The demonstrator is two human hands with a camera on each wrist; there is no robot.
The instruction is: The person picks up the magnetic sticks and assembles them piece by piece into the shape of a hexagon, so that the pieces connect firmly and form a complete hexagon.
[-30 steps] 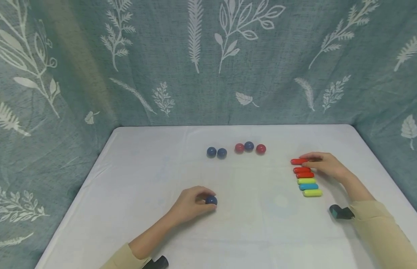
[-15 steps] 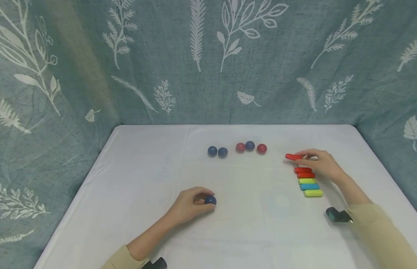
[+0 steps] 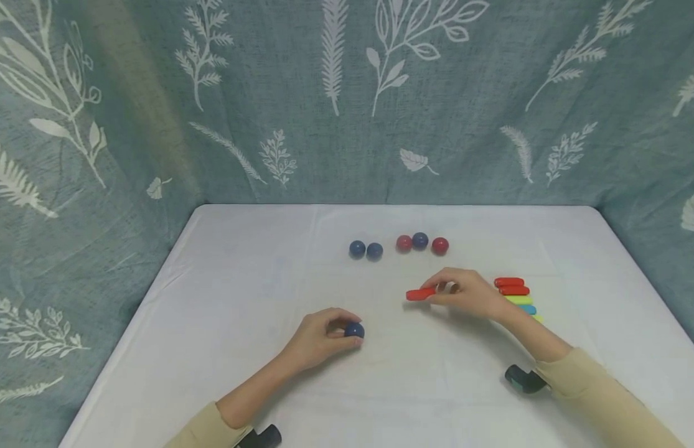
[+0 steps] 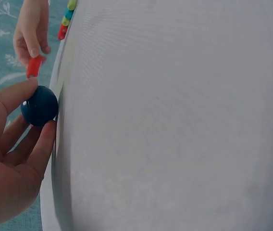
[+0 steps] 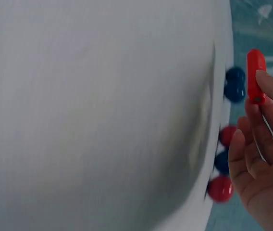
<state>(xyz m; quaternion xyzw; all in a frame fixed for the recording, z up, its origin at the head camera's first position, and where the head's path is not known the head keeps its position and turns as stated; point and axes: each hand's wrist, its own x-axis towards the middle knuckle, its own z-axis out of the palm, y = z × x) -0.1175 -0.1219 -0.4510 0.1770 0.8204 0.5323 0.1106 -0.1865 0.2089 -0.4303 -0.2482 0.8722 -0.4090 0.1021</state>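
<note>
My left hand (image 3: pixel 318 339) pinches a dark blue ball (image 3: pixel 355 330) between thumb and fingers, near the middle of the white table. In the left wrist view the blue ball (image 4: pixel 40 106) sits at the fingertips. To the right of it, my right hand (image 3: pixel 470 292) pinches a short red stick (image 3: pixel 421 294) with rounded edges, held above the cloth and pointing left. The right wrist view shows the red stick (image 5: pixel 255 77) between thumb and fingers, with the other fingers loosely bent.
At the back lie two blue balls (image 3: pixel 357 249) and, beside them, a red ball (image 3: pixel 404 243), a blue ball (image 3: pixel 420 241) and another red ball (image 3: pixel 440 246). Several coloured sticks (image 3: pixel 513 290) lie in a row at right, partly behind the right forearm. A patterned curtain (image 3: pixel 302 106) hangs behind the table.
My right hand has lifted the red stick off the far end of the row and carried it left toward the middle. The left hand stays in place with the blue ball.
</note>
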